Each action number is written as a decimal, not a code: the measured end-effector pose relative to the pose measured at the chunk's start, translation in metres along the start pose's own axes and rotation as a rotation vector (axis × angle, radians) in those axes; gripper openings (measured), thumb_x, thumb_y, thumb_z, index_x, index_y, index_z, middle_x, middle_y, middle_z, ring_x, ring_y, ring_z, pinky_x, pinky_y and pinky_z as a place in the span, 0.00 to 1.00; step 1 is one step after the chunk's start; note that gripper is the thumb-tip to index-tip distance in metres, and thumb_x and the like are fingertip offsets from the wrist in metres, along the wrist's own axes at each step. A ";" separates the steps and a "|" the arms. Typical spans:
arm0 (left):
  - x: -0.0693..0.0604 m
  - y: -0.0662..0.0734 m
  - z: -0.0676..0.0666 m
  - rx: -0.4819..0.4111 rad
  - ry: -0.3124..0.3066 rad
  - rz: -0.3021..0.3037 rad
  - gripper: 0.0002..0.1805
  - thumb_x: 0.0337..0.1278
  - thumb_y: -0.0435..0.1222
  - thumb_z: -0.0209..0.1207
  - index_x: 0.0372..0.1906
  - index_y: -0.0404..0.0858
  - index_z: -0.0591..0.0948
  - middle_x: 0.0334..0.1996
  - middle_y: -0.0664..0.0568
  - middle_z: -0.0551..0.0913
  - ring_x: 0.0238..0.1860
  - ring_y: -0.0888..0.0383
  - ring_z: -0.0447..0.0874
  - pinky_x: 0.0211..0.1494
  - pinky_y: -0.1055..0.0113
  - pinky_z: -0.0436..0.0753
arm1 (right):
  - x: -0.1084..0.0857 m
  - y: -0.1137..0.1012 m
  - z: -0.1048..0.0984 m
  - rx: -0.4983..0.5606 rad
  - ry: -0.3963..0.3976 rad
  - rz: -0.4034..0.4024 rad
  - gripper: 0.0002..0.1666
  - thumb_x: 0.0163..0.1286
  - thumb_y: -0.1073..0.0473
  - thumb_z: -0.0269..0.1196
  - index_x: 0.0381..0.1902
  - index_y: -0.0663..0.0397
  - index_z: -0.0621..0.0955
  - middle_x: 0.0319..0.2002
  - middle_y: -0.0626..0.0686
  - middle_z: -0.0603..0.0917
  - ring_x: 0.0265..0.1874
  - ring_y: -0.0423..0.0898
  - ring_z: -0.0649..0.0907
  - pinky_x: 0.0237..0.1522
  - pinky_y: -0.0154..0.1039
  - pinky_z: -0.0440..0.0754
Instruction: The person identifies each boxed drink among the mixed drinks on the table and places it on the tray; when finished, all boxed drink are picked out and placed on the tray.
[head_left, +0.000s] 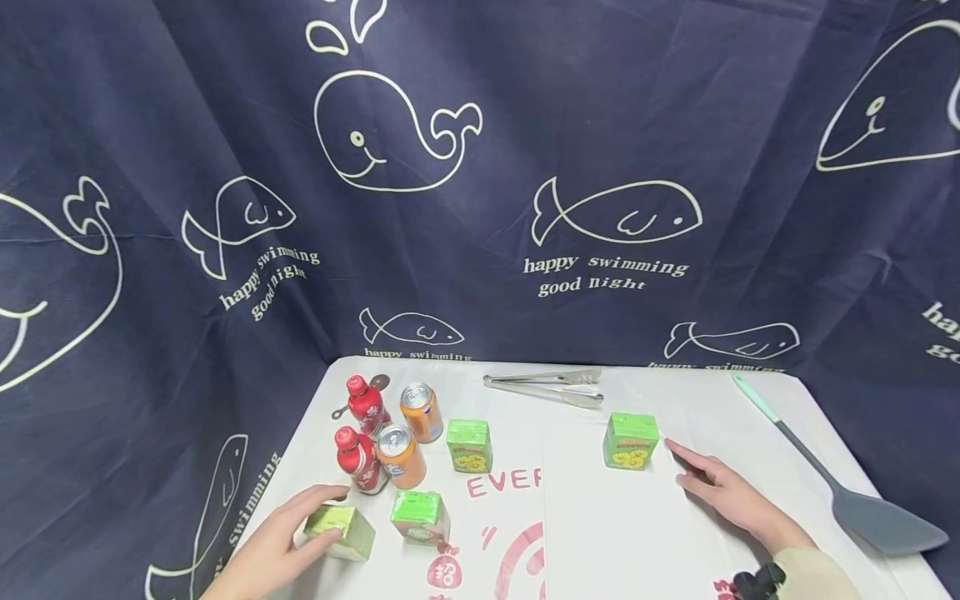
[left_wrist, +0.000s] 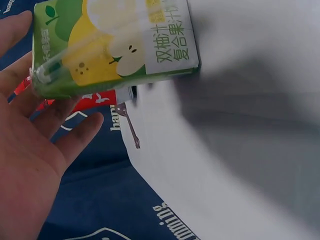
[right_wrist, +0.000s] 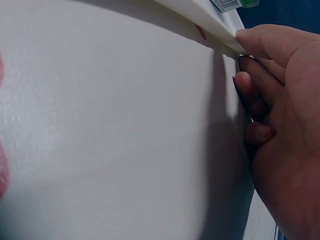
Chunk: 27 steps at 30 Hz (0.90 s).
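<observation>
My left hand (head_left: 281, 537) holds a pale green juice carton (head_left: 352, 533) between thumb and fingers, at the table's front left. In the left wrist view that carton (left_wrist: 115, 45) shows a fruit print, and the lower fingers are spread. To its right stands a green carton (head_left: 422, 518). At the right, my right hand (head_left: 723, 492) pinches the edge of a plain white sheet (head_left: 615, 525); the right wrist view shows the sheet's lifted edge (right_wrist: 215, 30) between thumb and fingers. Just left of its fingertips stands another green carton (head_left: 631, 442).
Two red bottles (head_left: 358, 460) and two orange cans (head_left: 401, 457) cluster at the left, with a brown spoon (head_left: 380, 382) behind. Another green carton (head_left: 469, 447) stands nearby. Metal tongs (head_left: 543, 387) lie at the back, a grey spatula (head_left: 885, 521) at the right. A dark curtain (head_left: 487, 275) hangs behind.
</observation>
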<state>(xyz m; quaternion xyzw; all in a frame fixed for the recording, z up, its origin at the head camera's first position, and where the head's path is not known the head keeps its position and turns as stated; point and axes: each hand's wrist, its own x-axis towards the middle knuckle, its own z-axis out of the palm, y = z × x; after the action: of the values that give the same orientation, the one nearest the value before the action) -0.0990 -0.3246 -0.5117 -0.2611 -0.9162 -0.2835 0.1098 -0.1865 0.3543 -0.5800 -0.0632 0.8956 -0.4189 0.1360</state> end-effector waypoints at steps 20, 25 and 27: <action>-0.011 -0.011 0.000 -0.142 0.041 0.000 0.30 0.53 0.29 0.76 0.61 0.50 0.81 0.56 0.57 0.83 0.57 0.65 0.80 0.54 0.73 0.84 | 0.000 0.006 0.001 0.026 0.012 0.000 0.41 0.78 0.46 0.61 0.81 0.55 0.64 0.77 0.70 0.63 0.73 0.74 0.62 0.71 0.73 0.59; -0.014 -0.013 0.000 -0.231 0.029 -0.022 0.29 0.55 0.27 0.74 0.62 0.46 0.81 0.57 0.50 0.83 0.60 0.67 0.78 0.51 0.66 0.87 | -0.001 0.005 0.002 0.034 0.017 -0.009 0.40 0.79 0.47 0.61 0.81 0.56 0.64 0.76 0.70 0.64 0.73 0.74 0.62 0.71 0.72 0.60; -0.015 -0.014 0.000 -0.268 0.025 -0.031 0.29 0.56 0.26 0.73 0.62 0.45 0.81 0.57 0.48 0.82 0.60 0.67 0.78 0.51 0.65 0.88 | -0.001 0.005 0.002 0.031 0.016 -0.013 0.40 0.79 0.47 0.60 0.81 0.56 0.64 0.76 0.69 0.64 0.73 0.74 0.62 0.71 0.72 0.61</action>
<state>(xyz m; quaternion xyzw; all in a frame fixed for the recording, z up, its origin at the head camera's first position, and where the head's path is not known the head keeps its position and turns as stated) -0.0946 -0.3406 -0.5238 -0.2558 -0.8726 -0.4081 0.0813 -0.1846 0.3563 -0.5843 -0.0634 0.8896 -0.4341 0.1272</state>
